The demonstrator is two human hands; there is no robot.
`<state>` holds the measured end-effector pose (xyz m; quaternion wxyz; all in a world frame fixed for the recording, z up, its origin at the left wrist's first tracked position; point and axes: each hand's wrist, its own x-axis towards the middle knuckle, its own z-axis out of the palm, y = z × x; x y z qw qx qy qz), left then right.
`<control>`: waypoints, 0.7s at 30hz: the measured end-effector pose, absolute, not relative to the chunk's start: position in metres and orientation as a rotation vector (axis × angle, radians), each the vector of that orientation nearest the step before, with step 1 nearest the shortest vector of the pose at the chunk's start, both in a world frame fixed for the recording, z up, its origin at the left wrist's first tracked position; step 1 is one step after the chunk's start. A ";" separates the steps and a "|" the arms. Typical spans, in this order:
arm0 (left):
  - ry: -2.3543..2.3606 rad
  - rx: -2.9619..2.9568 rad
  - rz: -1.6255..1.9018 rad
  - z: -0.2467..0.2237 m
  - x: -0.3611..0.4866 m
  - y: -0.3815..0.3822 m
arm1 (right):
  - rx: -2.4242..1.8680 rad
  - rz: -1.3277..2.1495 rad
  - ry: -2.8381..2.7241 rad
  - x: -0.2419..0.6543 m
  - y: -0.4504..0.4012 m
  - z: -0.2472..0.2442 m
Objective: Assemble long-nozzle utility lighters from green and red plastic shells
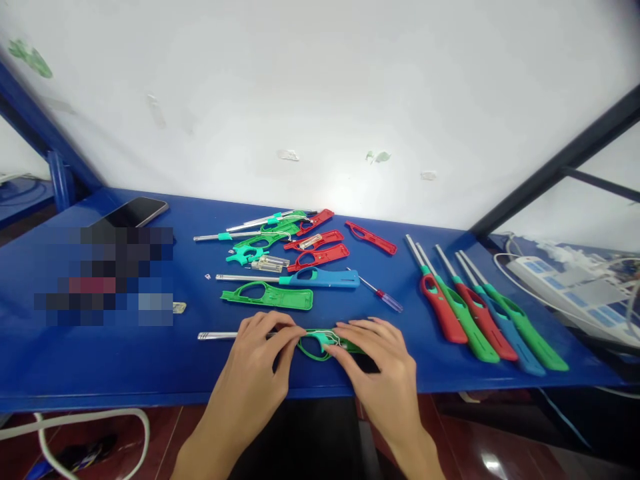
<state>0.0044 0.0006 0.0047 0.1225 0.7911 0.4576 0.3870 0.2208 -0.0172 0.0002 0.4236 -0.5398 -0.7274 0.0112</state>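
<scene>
Left hand (263,347) pinching opened green plastic lighter (321,342), near front edge of glossy blue surface (145,363), right hand (385,353) gripping its handle (355,348), slim metal barrel (217,336), curved white wire (329,333), 5 smooth closed lighters (489,325) at right

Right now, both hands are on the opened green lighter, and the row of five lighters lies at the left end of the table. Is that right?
Not quite: the head view shows the row of five lighters at the right end of the table. The left hand and right hand are indeed on the opened green lighter.
</scene>
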 end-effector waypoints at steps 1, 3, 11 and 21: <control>1.339 2.306 1.130 0.005 0.005 0.001 | -1.347 0.016 -1.811 0.221 -0.017 -0.001; 1.342 2.302 1.131 0.004 0.005 0.001 | -1.340 -0.001 -1.799 0.221 -0.017 -0.002; 1.339 2.320 1.130 0.004 0.004 0.001 | -1.346 -0.005 -1.806 0.222 -0.018 0.001; 1.312 2.394 1.150 0.000 0.003 0.000 | -1.315 0.129 -1.905 0.225 -0.019 -0.002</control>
